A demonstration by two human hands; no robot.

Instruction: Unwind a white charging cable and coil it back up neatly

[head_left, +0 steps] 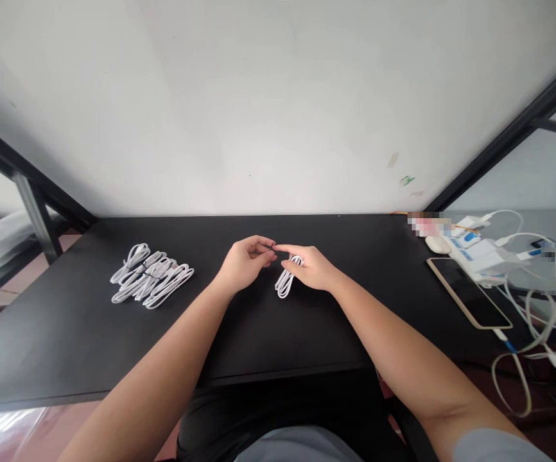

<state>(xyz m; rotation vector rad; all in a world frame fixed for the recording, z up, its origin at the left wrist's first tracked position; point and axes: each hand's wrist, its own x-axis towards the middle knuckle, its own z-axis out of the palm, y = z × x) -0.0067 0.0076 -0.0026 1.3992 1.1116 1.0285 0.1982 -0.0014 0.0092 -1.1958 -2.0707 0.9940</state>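
A coiled white cable point(285, 282) hangs from my right hand point(309, 265), pinched between the thumb and the fingers above the black table. The index finger of that hand reaches left to a small dark tie. My left hand point(249, 260) is closed on this dark tie point(271, 247), with thumb and fingers nearly together. The fingertips of both hands meet around the tie. To the left, several bundled white cables point(150, 276) lie side by side on the table, with dark ties around some of them.
On the black table's point(239, 359) right side lie a phone point(470, 292) plugged into a cable, a white mouse point(438, 245), and a power strip point(465, 253) with chargers and tangled cords. A wall stands behind.
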